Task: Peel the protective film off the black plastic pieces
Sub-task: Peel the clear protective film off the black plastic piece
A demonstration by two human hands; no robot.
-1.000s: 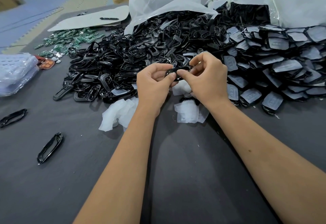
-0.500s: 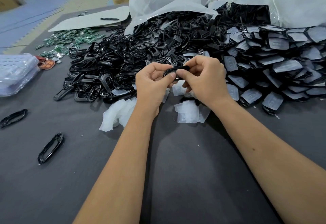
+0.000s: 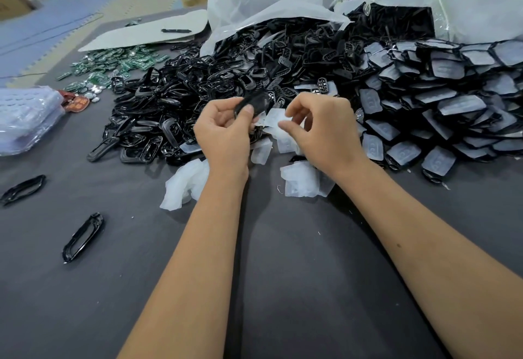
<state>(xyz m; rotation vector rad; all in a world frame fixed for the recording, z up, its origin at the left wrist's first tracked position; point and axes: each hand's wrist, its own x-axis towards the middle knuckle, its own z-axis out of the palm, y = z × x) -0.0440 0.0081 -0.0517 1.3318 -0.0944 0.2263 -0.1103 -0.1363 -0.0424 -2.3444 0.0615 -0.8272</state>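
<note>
One view only, and it sits up at the person's head, looking forward and down along both bare forearms, which run in from the bottom edge toward the middle of the picture. It is close in, with the left hand (image 3: 223, 129) and right hand (image 3: 325, 129) just above the centre over the grey table (image 3: 283, 288), and the wide lens bends the table's edges and stretches the arms large at the bottom. Farther off, the heap of black pieces (image 3: 226, 81) fills the band behind the hands, and beyond the table's far edge the top strip takes in the floor (image 3: 56, 27).
</note>
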